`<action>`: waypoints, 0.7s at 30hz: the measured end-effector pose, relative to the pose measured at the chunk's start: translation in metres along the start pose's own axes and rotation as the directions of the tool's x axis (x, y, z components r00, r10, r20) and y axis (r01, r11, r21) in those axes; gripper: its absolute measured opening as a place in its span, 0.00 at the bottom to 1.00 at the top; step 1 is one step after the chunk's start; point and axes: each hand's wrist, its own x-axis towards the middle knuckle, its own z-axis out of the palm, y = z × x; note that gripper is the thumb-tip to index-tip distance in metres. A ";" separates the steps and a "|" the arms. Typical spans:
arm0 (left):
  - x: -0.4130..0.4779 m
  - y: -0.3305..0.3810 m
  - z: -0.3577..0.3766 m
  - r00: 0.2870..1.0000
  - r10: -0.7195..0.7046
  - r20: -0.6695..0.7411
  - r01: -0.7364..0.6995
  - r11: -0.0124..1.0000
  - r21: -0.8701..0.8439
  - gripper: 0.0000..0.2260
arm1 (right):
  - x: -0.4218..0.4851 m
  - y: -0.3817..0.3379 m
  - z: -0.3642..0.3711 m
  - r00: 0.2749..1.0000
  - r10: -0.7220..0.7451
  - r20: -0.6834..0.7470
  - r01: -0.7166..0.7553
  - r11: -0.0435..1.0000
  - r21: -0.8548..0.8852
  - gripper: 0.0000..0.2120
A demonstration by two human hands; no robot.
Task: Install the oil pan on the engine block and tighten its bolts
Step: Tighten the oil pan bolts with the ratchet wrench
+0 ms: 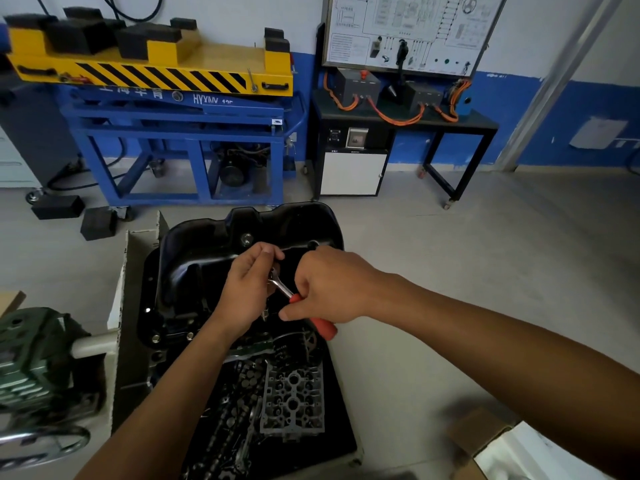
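Red-handled chrome ratchet [282, 288]: your right hand [329, 285] grips the handle, left hand [246, 292] holds its head, directly over the black steel oil pan [207, 251].

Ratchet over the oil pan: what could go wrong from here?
The left hand holds the ratchet at its head and the right hand grips its red handle; a slip could knock knuckles against the oil pan. A dropped socket could vanish among the loose parts below.
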 end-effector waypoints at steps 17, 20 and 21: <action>-0.001 0.004 0.001 0.944 -0.060 0.324 0.047 0.998 0.049 0.10 | 0.025 0.038 -0.014 0.989 0.079 -0.122 -0.107 0.964 -0.243 0.11; 0.000 0.005 0.003 0.952 -0.065 0.300 0.060 0.998 0.025 0.11 | 0.027 0.041 -0.011 0.987 0.087 -0.135 -0.117 0.967 -0.228 0.12; -0.001 0.004 0.003 0.961 -0.062 0.268 0.060 0.998 0.014 0.10 | 0.026 0.042 -0.010 0.986 0.091 -0.141 -0.121 0.968 -0.222 0.12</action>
